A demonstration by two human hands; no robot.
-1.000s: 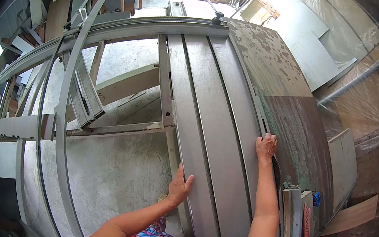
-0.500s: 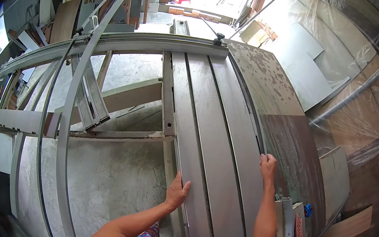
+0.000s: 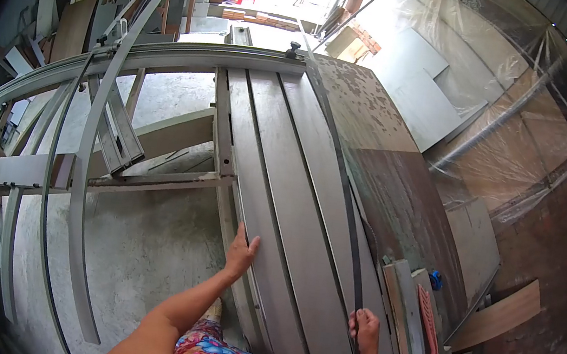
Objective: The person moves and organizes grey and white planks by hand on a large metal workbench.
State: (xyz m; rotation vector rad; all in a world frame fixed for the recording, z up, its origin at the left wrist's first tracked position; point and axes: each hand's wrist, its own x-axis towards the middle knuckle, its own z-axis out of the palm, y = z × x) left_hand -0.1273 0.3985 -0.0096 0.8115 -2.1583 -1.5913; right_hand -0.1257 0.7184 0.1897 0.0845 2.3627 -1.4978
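Note:
A long dark flexible strip [image 3: 346, 199] runs down the right part of the grey slotted metal table [image 3: 295, 200]. It lies over the tabletop from the far rail towards me. My right hand [image 3: 365, 327] is closed around its near part, above the right side of the table. My left hand [image 3: 241, 252] rests against the table's left edge, its fingers stretched up along the edge and the thumb apart. It holds nothing that I can see.
A curved metal rail [image 3: 178, 56] with a black knob [image 3: 295, 49] crosses the far end. Left of the table stands an open frame [image 3: 155, 181] with long bars. A worn brown board [image 3: 402, 191] and upright boards [image 3: 403, 312] with a pink cord [image 3: 429, 329] lie to the right.
My right hand has come nearer my body, drawing the strip from along the table's right edge onto the tabletop. My left hand stays at the left edge while the view shifts right.

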